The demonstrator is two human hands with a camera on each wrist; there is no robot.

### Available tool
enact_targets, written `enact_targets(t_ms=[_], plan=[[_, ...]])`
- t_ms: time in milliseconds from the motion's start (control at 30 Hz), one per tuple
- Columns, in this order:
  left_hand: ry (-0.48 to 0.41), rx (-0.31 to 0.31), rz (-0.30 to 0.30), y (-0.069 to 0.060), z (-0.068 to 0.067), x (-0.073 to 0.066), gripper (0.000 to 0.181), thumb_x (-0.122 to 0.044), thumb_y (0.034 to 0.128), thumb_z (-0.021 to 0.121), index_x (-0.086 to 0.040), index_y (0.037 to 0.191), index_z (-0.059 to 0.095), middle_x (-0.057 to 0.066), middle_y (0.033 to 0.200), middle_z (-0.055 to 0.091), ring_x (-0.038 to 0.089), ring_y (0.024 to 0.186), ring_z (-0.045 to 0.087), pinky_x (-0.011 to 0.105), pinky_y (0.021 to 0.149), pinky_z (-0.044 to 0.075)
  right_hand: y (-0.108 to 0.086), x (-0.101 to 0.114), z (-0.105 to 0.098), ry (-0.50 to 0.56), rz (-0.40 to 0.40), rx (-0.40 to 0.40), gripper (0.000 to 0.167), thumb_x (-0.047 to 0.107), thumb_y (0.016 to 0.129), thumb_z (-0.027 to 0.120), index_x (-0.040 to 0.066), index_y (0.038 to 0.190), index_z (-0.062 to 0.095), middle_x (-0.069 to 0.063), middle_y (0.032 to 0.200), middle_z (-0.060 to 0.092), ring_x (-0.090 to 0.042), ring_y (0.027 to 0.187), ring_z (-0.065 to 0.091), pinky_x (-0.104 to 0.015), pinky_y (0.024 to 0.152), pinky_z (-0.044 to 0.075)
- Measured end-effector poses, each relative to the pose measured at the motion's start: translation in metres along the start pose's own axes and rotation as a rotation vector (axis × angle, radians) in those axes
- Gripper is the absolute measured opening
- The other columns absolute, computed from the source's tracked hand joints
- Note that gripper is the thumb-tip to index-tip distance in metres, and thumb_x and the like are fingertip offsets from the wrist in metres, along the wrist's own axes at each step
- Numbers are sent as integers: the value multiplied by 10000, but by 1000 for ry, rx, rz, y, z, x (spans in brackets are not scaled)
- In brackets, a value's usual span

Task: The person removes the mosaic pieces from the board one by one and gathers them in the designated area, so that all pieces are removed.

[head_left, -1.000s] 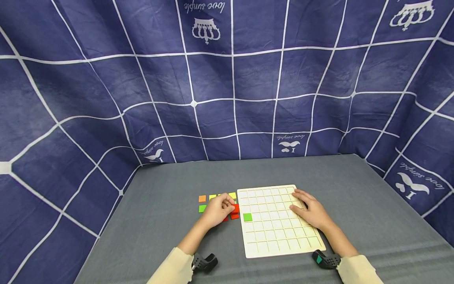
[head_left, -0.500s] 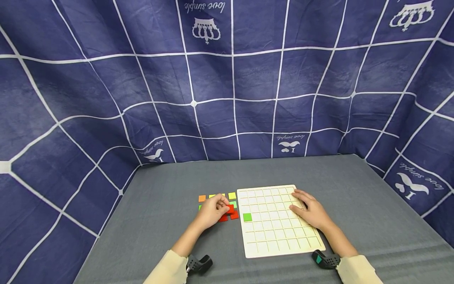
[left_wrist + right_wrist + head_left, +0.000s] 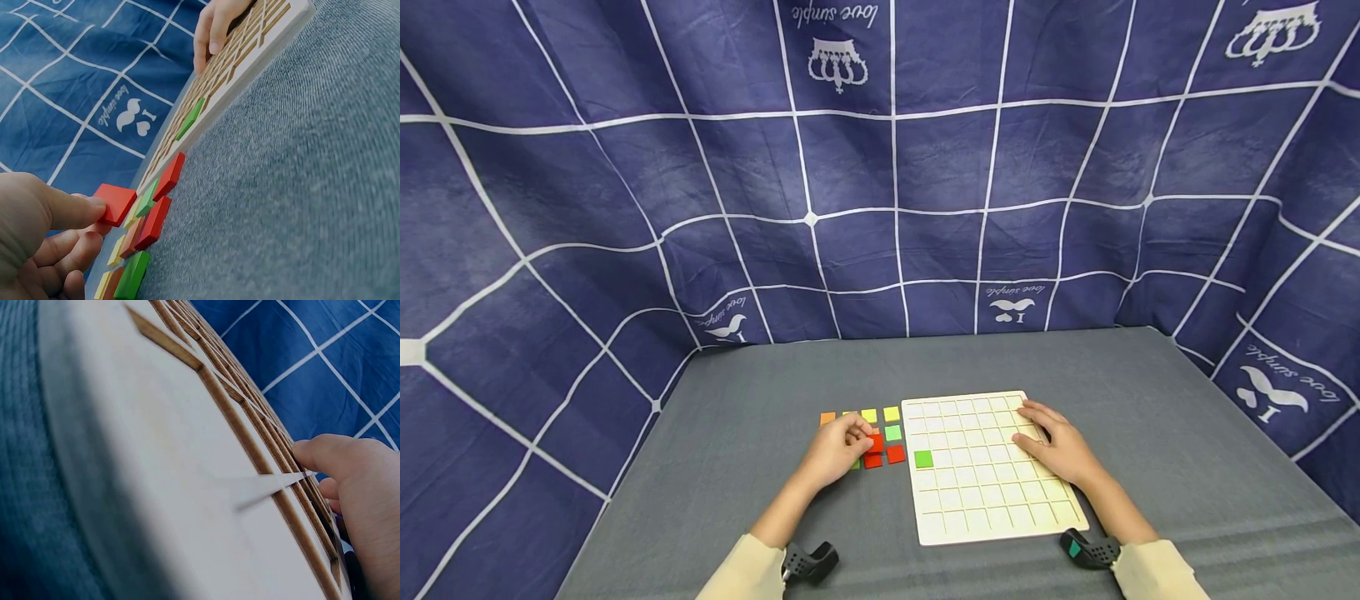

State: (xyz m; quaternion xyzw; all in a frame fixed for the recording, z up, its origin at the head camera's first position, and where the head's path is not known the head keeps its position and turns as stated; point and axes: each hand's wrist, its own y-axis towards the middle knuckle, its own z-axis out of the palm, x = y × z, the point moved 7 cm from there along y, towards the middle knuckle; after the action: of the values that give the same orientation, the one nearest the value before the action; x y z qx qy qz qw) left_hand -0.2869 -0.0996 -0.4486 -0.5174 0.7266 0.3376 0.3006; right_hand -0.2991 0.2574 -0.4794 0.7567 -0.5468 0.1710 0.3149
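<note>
Between thumb and fingers my left hand (image 3: 833, 452) pinches a red square tile (image 3: 117, 203), held just above the loose tiles left of the board. Two more red tiles, one of them a red tile (image 3: 896, 454) near the board, lie below it. My right hand (image 3: 1060, 443) rests on the right edge of the pale wooden grid board (image 3: 966, 533), fingers relaxed. One green tile (image 3: 923, 459) sits in a cell at the board's left side. In the right wrist view, the thumb touches the board's raised grid lines; the other fingers are partly hidden.
Yellow tiles, such as a yellow tile (image 3: 891, 413), an orange tile (image 3: 827, 417) and a light green tile (image 3: 892, 432) lie in rough rows, partly covered by my left hand. A grey cloth (image 3: 760, 383) covers the table. A blue checked curtain (image 3: 940, 167) hangs behind and at the sides.
My left hand has moved left, away from the board's edge, carrying the red tile. Red, yellow and light green tiles near the board are now uncovered. The right hand has stayed put.
</note>
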Motion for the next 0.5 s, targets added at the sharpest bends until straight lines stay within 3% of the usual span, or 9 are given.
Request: enact_targets(t_ms=[500], plan=[[-4, -13, -2, -8, -12, 11, 89, -42, 890, 697, -87, 922, 628, -31, 788, 616, 116, 666, 548, 259, 571, 440, 0, 1, 0, -5, -5, -5, 552, 328, 912, 686, -13, 1327, 560, -207, 1438, 445, -451, 1318, 380, -621, 1009, 313]])
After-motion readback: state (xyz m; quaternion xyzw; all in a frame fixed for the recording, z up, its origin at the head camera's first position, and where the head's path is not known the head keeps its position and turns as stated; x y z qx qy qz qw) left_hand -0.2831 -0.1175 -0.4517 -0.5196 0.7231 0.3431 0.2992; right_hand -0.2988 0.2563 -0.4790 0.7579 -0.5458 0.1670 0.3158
